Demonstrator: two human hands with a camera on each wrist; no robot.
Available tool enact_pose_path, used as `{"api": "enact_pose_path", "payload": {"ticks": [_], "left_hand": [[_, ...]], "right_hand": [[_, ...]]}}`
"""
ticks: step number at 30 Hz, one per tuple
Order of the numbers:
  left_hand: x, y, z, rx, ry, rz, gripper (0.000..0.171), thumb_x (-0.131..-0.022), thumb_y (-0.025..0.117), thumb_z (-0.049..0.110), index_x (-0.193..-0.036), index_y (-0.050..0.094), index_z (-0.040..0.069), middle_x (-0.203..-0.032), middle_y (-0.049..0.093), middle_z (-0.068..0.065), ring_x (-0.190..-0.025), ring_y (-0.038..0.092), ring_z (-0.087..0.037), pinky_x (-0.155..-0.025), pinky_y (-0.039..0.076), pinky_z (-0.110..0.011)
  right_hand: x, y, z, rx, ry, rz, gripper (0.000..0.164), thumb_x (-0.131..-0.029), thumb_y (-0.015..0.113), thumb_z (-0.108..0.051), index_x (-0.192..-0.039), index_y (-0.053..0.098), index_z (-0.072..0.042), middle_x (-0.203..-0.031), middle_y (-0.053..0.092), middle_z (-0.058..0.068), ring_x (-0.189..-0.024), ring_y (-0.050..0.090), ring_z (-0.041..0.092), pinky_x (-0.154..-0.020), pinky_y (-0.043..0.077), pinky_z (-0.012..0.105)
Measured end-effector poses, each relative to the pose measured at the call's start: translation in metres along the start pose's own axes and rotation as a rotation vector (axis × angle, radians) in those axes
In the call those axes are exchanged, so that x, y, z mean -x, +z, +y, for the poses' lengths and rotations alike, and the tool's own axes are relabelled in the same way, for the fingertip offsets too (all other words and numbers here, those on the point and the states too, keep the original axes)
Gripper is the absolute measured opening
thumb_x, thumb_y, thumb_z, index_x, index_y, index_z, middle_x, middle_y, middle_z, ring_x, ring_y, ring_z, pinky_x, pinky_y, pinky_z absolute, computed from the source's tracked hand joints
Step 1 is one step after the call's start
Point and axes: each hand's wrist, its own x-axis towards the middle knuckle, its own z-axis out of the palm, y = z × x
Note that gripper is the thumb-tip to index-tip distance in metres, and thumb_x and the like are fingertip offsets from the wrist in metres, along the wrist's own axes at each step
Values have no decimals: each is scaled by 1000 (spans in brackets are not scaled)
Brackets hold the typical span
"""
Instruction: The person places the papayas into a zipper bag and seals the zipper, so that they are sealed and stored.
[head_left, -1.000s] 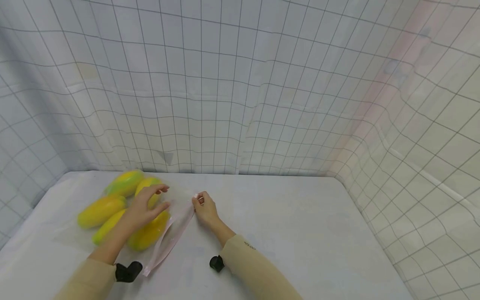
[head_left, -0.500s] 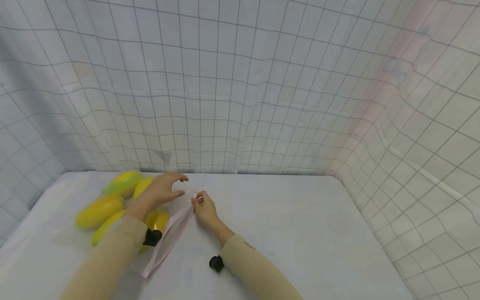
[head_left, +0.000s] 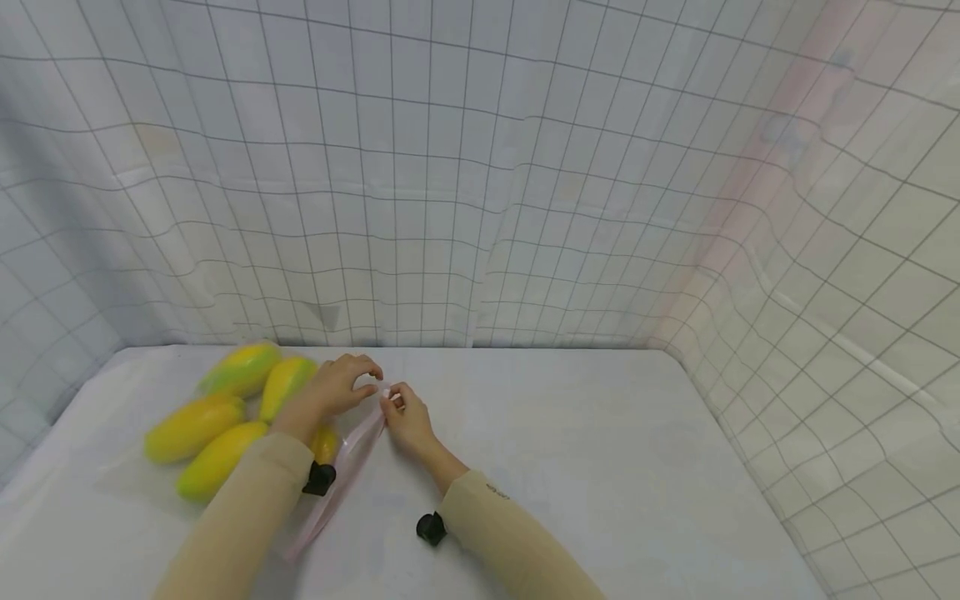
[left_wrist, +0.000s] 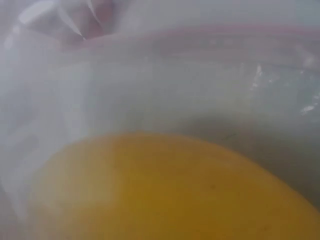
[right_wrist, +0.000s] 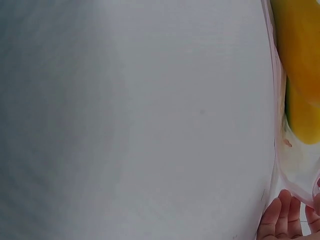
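A clear plastic bag with a pink zip edge (head_left: 339,487) lies on the left part of the table, holding several yellow-green, mango-like fruits (head_left: 193,429). My right hand (head_left: 411,425) pinches the far corner of that pink edge between thumb and fingers. Just left of it, my left hand (head_left: 333,388) reaches over the bag, fingers curved, thumb and fingertips apart right at the same corner. One fruit is partly hidden under the left wrist. A yellow fruit (left_wrist: 175,195) fills the lower left wrist view, below the pink edge. In the right wrist view, fingertips (right_wrist: 283,215) show beside the bag's edge.
A white cloth covers the table (head_left: 570,467). White curtains with a dark grid (head_left: 420,208) close in the back and both sides. A black wrist camera (head_left: 431,528) sits at the right sleeve, another (head_left: 320,478) at the left cuff.
My left hand has moved right, from over the fruits to the bag's far corner beside my right hand. The pink opening looks narrower. The right hand keeps its hold.
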Motion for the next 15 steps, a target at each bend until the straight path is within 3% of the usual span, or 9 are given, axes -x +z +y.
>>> {"api": "enact_pose_path", "payload": {"ticks": [15], "left_hand": [[2,1,0,68,47,86,5,-86,61,13,-87,60,8,-84,58,-1,-82,51,-25,-73,43,-47]], "right_hand": [[-2,3,-1,9,-10,22,18,-94,49,-18,-96,56,-2,-74,59,6,-59,52,3,-53,43,14]]}}
